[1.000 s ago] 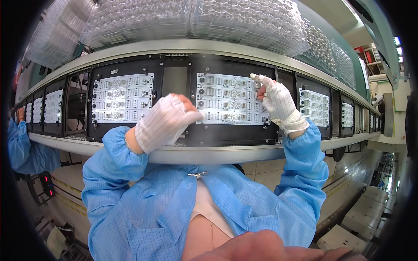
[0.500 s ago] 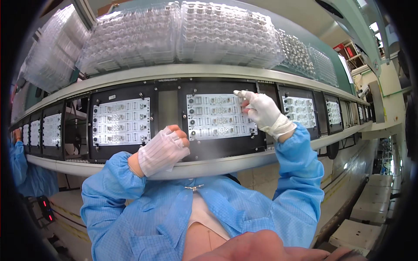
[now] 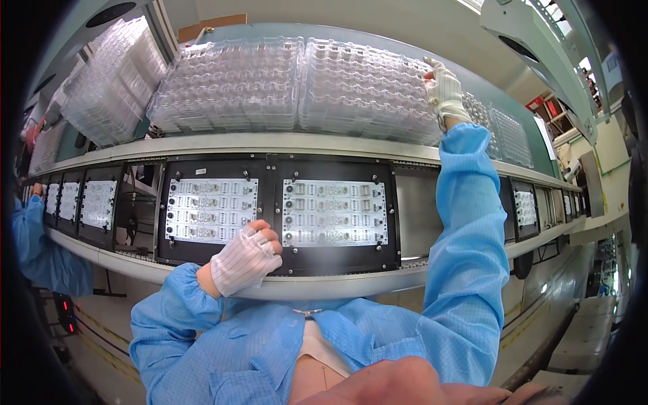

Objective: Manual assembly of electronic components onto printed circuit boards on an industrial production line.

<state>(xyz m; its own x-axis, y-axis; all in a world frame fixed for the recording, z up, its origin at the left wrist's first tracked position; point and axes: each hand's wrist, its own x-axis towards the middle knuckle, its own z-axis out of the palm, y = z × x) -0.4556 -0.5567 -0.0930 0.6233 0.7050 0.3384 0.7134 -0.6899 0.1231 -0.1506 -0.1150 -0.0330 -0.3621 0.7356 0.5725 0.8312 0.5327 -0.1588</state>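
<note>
My right hand (image 3: 445, 91), in a white glove with bare fingertips, reaches over the right part of the stacked clear plastic trays (image 3: 368, 91). Its index finger is stretched out and the other fingers are partly hidden; I see nothing held. My left hand (image 3: 244, 260), in a striped white glove, rests curled at the near edge of two black carrier frames (image 3: 273, 260); what its fingers hold, if anything, is hidden. The left frame bears a white circuit board panel (image 3: 210, 210), and another panel (image 3: 335, 213) lies in the frame to its right.
A metal conveyor rail (image 3: 270, 143) runs between the frames and the trays. More clear trays (image 3: 111, 81) stack at the far left, and smaller ones (image 3: 511, 138) stand on the right. Another person's blue sleeve (image 3: 28, 233) shows at the left edge.
My right hand has left the middle panel and reached up to the trays. My left hand stays curled. The two nearest frames now sit side by side, and the view has tilted upward.
</note>
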